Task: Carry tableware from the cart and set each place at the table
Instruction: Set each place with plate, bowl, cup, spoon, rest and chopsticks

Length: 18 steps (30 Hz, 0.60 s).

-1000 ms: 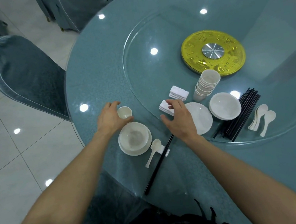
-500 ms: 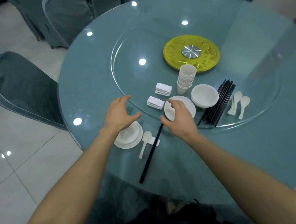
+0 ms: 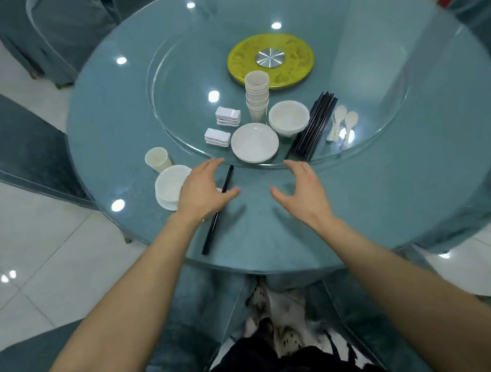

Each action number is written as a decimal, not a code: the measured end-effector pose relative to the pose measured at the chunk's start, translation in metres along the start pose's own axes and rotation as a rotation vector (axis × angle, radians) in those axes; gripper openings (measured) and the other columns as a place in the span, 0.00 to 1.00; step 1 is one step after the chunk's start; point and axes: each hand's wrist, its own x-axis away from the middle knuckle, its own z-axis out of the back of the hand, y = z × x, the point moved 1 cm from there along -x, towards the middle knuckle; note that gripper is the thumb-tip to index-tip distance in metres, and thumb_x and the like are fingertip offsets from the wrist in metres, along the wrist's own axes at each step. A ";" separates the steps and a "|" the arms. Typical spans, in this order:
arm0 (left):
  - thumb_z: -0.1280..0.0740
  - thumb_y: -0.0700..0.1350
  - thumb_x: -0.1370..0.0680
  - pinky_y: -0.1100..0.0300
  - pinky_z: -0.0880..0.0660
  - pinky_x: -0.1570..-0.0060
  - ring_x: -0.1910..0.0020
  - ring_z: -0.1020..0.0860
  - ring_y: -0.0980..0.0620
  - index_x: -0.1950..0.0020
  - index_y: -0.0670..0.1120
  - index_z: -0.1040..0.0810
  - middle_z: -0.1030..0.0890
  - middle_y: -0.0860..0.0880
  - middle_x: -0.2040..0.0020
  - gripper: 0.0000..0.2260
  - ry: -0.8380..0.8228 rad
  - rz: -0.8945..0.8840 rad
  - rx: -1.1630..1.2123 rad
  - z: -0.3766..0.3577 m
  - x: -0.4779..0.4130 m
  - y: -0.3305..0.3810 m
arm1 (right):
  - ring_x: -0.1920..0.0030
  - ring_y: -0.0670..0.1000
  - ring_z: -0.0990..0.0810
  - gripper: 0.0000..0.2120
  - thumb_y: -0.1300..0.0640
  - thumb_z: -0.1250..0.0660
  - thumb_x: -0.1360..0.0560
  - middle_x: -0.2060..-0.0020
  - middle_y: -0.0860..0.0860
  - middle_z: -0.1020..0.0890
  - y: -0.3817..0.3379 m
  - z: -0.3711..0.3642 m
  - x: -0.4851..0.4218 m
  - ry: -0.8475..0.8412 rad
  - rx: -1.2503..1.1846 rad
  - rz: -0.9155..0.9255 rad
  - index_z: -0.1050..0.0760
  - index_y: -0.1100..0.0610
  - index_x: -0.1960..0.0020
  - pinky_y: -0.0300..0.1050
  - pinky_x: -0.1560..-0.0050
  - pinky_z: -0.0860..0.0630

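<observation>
Desk (image 3: 390, 194) now bears the cup (image 3: 158, 160) at its near-left edge. Left hand (image 3: 205, 190) and right hand (image 3: 302, 189) have withdrawn, loose, empty; that place looks set.

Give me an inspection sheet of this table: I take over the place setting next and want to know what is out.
Surface: round teal table with a glass turntable and a yellow disc at its middle.
Job's things: near the edge, one cup, a bowl on a plate, a pair of chopsticks. On the turntable, stacked cups, more plates, bowls, a chopstick bundle, spoons, two stacks of rests.
Clutter: nothing seen.
Hands: left hand above the set place, right hand over bare table; fingers relaxed, holding nothing.
Cables: nothing seen.
Surroundings: covered chairs, white tiled floor.
</observation>
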 end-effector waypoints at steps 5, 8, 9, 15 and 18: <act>0.23 0.63 0.28 0.52 0.33 0.25 0.26 0.28 0.46 0.21 0.49 0.28 0.24 0.48 0.24 0.39 -0.010 -0.058 -0.005 -0.014 0.046 0.026 | 0.32 0.56 0.25 0.35 0.48 0.23 0.25 0.31 0.55 0.25 0.022 0.014 0.050 0.007 -0.002 -0.043 0.29 0.60 0.24 0.50 0.29 0.29; 0.27 0.69 0.31 0.49 0.31 0.25 0.26 0.27 0.46 0.21 0.50 0.28 0.24 0.48 0.24 0.42 -0.024 -0.043 -0.004 -0.017 0.071 0.036 | 0.31 0.56 0.25 0.35 0.47 0.24 0.25 0.30 0.56 0.25 0.026 0.021 0.076 -0.002 0.004 -0.063 0.30 0.60 0.23 0.51 0.28 0.29; 0.29 0.70 0.32 0.49 0.31 0.25 0.26 0.27 0.46 0.21 0.51 0.28 0.24 0.49 0.24 0.43 -0.026 -0.040 -0.005 -0.018 0.077 0.037 | 0.30 0.55 0.25 0.35 0.47 0.24 0.25 0.29 0.55 0.25 0.026 0.023 0.082 -0.005 0.008 -0.063 0.30 0.59 0.23 0.50 0.28 0.30; 0.29 0.71 0.31 0.48 0.30 0.25 0.25 0.28 0.50 0.21 0.53 0.29 0.26 0.52 0.23 0.42 -0.005 -0.064 0.018 -0.014 0.102 0.043 | 0.28 0.53 0.27 0.36 0.45 0.25 0.24 0.27 0.52 0.27 0.018 0.037 0.108 0.030 0.023 -0.065 0.31 0.57 0.22 0.49 0.29 0.29; 0.27 0.69 0.30 0.48 0.31 0.24 0.25 0.28 0.49 0.21 0.52 0.29 0.26 0.51 0.23 0.41 0.007 -0.089 0.041 -0.011 0.113 0.045 | 0.28 0.53 0.27 0.36 0.45 0.26 0.24 0.26 0.51 0.28 0.014 0.043 0.121 0.060 0.033 -0.078 0.32 0.56 0.21 0.50 0.28 0.29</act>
